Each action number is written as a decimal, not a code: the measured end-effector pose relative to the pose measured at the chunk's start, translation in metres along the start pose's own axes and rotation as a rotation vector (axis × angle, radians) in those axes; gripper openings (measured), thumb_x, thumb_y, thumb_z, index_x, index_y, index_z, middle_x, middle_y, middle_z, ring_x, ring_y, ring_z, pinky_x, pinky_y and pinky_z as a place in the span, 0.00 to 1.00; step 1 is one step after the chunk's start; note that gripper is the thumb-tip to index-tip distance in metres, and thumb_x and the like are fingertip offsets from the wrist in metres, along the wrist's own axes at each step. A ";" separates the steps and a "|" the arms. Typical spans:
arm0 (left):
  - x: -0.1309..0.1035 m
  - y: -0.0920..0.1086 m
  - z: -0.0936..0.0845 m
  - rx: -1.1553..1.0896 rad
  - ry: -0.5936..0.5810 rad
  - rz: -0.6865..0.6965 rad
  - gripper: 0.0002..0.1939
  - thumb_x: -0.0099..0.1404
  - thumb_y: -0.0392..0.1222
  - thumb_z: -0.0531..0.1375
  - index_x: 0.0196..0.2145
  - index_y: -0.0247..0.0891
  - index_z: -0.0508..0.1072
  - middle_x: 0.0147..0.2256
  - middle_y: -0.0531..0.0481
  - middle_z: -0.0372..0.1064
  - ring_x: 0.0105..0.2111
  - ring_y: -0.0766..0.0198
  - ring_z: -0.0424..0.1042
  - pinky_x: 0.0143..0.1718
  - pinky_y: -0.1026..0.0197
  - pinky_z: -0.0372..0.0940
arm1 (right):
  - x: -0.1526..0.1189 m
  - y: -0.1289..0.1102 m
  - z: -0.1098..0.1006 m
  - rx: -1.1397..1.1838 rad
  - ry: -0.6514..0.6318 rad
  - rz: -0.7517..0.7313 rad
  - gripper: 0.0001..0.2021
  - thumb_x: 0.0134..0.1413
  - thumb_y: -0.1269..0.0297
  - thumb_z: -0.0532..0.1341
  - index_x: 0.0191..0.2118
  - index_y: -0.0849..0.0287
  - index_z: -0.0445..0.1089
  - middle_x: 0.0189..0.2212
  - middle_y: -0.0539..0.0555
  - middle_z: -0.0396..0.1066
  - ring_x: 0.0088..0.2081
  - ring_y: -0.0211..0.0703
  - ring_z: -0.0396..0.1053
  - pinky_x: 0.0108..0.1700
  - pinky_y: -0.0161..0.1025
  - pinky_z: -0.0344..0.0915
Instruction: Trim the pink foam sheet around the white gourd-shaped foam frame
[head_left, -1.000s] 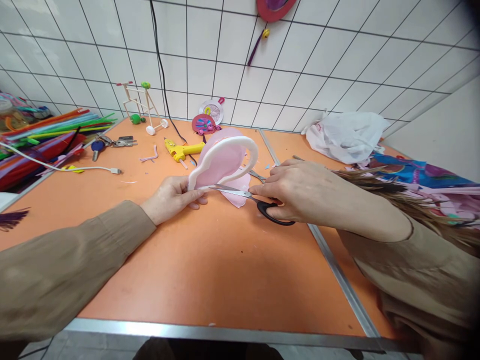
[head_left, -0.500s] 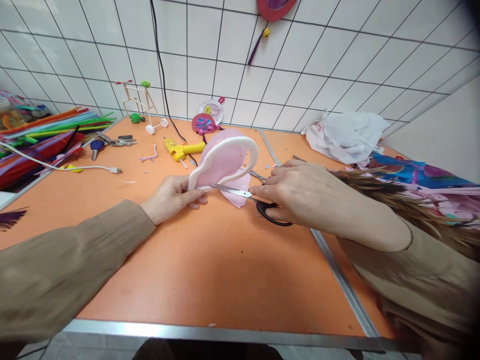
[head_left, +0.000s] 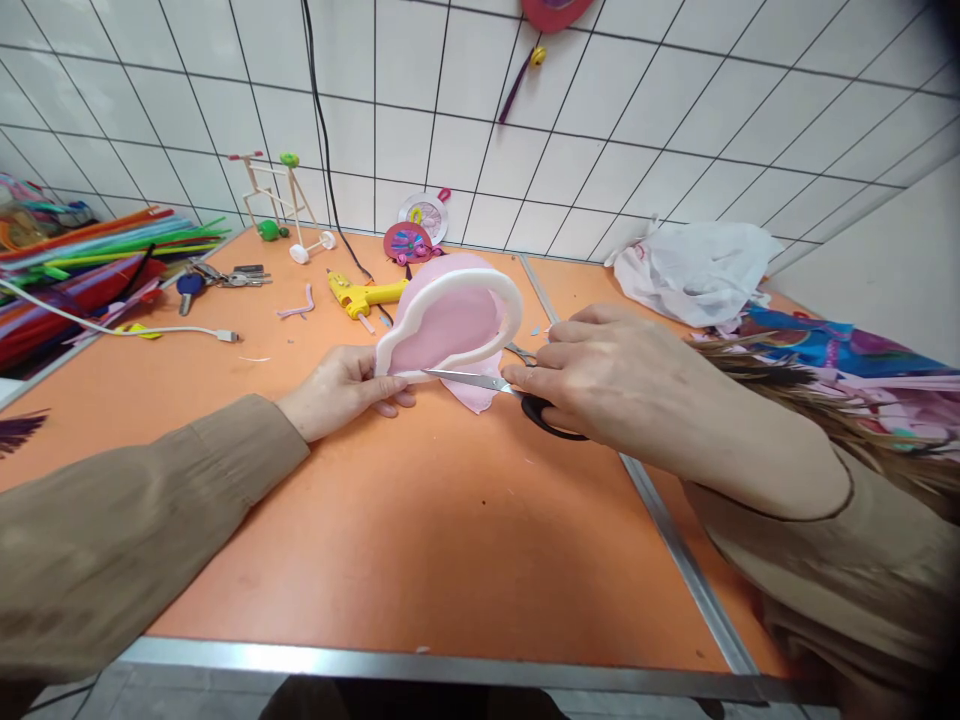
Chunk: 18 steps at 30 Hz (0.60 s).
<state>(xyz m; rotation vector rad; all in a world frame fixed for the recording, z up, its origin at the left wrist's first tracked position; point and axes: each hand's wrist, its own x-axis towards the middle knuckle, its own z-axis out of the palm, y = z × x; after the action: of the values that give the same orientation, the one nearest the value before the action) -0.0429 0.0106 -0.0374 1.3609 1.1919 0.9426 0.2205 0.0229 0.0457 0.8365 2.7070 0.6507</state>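
My left hand (head_left: pixel 346 390) is closed on the narrow end of a pink sheet piece (head_left: pixel 454 322) with a thick white rim (head_left: pixel 409 318) that curves into a loop. Its thumb lies on top of the rim and the fingers are underneath. My right hand (head_left: pixel 611 375) grips black-handled scissors (head_left: pixel 491 383), pointing left. Their blades lie along the lower edge of the piece, close to my left thumb, and look nearly closed together. A pink flap (head_left: pixel 474 392) hangs beneath the blades.
A yellow glue gun (head_left: pixel 364 295) lies just behind the piece, with keys (head_left: pixel 225 275) and a white cable (head_left: pixel 172 330) further left. A small stick-built tricycle (head_left: pixel 281 200) stands near the tiled wall. At the right are a white plastic bag (head_left: pixel 686 270) and brown feathers (head_left: pixel 780 385).
The scissor blades have drawn closer together. The looped rim has turned slightly and shows more of its inside. My right hand has shifted a little to the right.
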 end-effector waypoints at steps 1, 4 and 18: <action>0.000 0.000 0.000 0.002 -0.001 0.002 0.13 0.57 0.47 0.70 0.35 0.35 0.80 0.31 0.46 0.82 0.34 0.61 0.80 0.35 0.62 0.76 | -0.001 0.001 0.000 0.000 0.005 0.004 0.12 0.61 0.75 0.53 0.37 0.57 0.73 0.26 0.53 0.71 0.29 0.46 0.60 0.34 0.43 0.42; 0.000 0.000 -0.001 0.005 -0.004 -0.002 0.14 0.57 0.48 0.71 0.36 0.35 0.80 0.31 0.46 0.82 0.34 0.61 0.80 0.35 0.62 0.76 | -0.003 0.003 0.000 0.026 -0.007 0.025 0.12 0.61 0.73 0.53 0.39 0.55 0.73 0.25 0.51 0.71 0.30 0.46 0.60 0.34 0.43 0.42; 0.000 0.001 0.001 -0.026 0.028 -0.053 0.20 0.56 0.50 0.71 0.40 0.30 0.79 0.34 0.41 0.81 0.35 0.58 0.81 0.36 0.60 0.76 | 0.000 -0.002 0.001 0.159 0.010 0.017 0.07 0.55 0.62 0.57 0.30 0.56 0.71 0.21 0.52 0.66 0.29 0.45 0.59 0.35 0.43 0.43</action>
<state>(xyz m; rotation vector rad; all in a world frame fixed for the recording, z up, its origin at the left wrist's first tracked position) -0.0418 0.0103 -0.0362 1.2936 1.2273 0.9390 0.2198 0.0217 0.0442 0.8962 2.7926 0.4482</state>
